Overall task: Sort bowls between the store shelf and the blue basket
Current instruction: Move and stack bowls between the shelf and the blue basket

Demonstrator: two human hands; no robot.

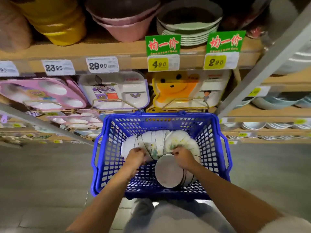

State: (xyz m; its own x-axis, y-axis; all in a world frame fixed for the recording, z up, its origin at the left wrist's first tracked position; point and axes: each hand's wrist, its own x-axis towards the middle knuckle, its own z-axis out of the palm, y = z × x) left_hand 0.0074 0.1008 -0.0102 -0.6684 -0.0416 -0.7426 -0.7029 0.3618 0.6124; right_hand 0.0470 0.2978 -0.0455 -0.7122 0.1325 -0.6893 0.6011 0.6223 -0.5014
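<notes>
My left grip (135, 155) is curled closed on the left end of a long curved stack of white bowls (156, 142) lying on its side in the blue basket (217, 132). My right grip (182, 156) is likewise clenched on the right part of that same stack, fingers tucked over the bowl rims where green and yellow speckles show. Between and just below my two grips lies a second, shorter stack of bowls (170, 172), also on its side, its round base turned up toward me and touching the long stack.

Both stacks rest on the basket floor, the long one arching toward the far wall. The basket sits just in front of my legs on the grey floor (42, 174).

Beyond my grips, past the basket's far rim, stands the store shelf (117, 52). At its lower level stand divided children's trays: a pink tray (42, 93) far to the left, a white and purple tray (116, 89) ahead, a yellow bear tray (175, 88) right of that. Above them price tags (102, 64) line the shelf edge, with pink bowls (124, 26) and green plates (188, 29) on top.
</notes>
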